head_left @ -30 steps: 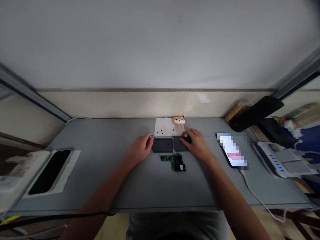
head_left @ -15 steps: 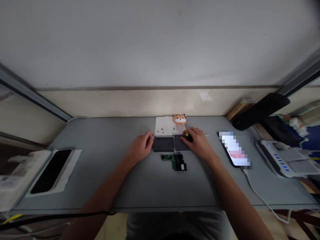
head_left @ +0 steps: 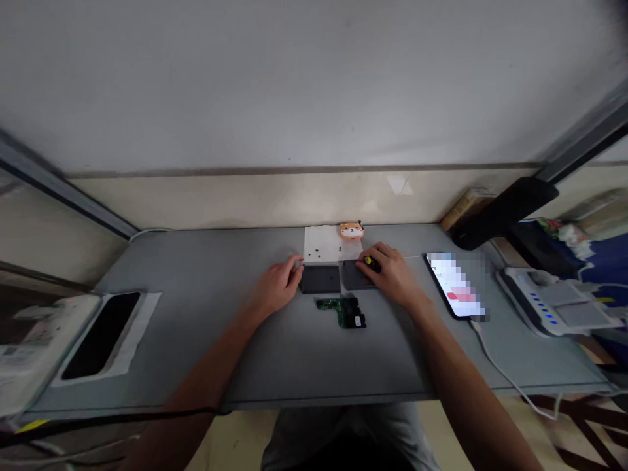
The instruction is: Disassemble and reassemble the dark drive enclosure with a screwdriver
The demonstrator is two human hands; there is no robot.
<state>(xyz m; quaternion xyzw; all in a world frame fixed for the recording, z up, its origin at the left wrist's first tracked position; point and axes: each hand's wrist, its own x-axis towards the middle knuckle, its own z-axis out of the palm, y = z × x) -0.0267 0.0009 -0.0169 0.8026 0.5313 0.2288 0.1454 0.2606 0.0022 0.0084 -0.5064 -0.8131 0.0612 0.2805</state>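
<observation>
My right hand (head_left: 388,273) is closed round a screwdriver (head_left: 371,263) with a black and yellow handle; its thin shaft points to the right. Under that hand lies a dark grey flat case half (head_left: 353,278), partly covered by my fingers. A second dark panel (head_left: 320,279) lies flat beside it on the left. At this panel's upper left corner, my left hand (head_left: 279,286) has thumb and forefinger drawn together; whatever they may pinch is too small to make out. Nearer to me lies a green circuit board (head_left: 342,313) with a black part.
Behind the panels, a white paper sheet (head_left: 321,239) bears several tiny dark screws (head_left: 316,250) and an orange animal-faced case (head_left: 352,230). On the right are a lit phone (head_left: 454,281) with cable, a power strip (head_left: 524,304) and a black cylinder (head_left: 505,212). A dark phone (head_left: 101,337) lies left.
The view has shifted slightly. Both hands keep nearly the same places, and the panels and circuit board lie as before.
</observation>
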